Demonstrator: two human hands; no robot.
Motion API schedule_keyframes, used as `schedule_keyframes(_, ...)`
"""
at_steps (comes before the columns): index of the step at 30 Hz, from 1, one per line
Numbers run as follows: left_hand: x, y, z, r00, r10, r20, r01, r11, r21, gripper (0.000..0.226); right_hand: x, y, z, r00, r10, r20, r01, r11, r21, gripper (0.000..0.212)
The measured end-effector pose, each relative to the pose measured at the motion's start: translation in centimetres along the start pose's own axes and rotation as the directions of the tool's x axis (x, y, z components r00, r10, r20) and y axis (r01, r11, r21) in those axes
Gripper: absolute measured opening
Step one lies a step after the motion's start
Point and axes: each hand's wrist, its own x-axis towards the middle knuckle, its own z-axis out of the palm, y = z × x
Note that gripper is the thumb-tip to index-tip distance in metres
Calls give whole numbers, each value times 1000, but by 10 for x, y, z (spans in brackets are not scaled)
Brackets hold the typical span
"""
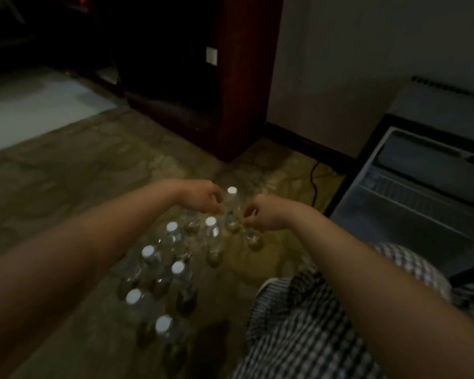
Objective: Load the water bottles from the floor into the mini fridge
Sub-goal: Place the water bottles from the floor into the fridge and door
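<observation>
Clear water bottles (211,235) (white caps (232,190)) stand clustered upright, perhaps eight.

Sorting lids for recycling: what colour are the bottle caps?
The caps are white; the head view shows them best.

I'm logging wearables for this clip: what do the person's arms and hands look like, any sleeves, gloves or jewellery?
No sleeves, gloves or watch show: the left hand and right hand are bare, as are both arms to the frame edge. Rings are too blurred to tell.
</observation>
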Motion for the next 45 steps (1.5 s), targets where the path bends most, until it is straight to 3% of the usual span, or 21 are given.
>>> schedule_keyframes(8, -56, -109, 98, 982, -129, 137, 153, 971, -182, 36, 12, -68, 98, 987, -62, 146, 40, 988, 149, 26)
schedule_keyframes(15, -82, -141, 216, 938, -178, 299, 285, 884, -370, 49, 23, -84, 187, 964, -39, 263, -21, 974, 223, 22)
schedule_keyframes(20, -78, -143, 283, 955, -204, 215, 293, 754, -588, 74, 28, -88, 228, 955, 4, 298, -38, 993, 108, 21)
schedule_keyframes(23, -75, -139, 303, 961, -183, 209, 277, 674, -685, 94, 34, -94, 248, 962, -8, 273, -20, 995, 101, 35)
schedule_keyframes(35, -65, -144, 343, 979, -165, 117, 174, 389, -905, 103, 53, -100, 282, 964, -22, 265, 7, 998, 57, 33)
schedule_keyframes(41, -65, -142, 346, 973, -185, 140, 206, 416, -886, 102, 50, -97, 276, 953, -76, 292, 85, 996, -19, 29)
schedule_keyframes(45, -65, -139, 342, 970, -242, 18, 156, 569, -807, 92, 48, -98, 253, 931, -148, 333, 158, 987, -3, 34)
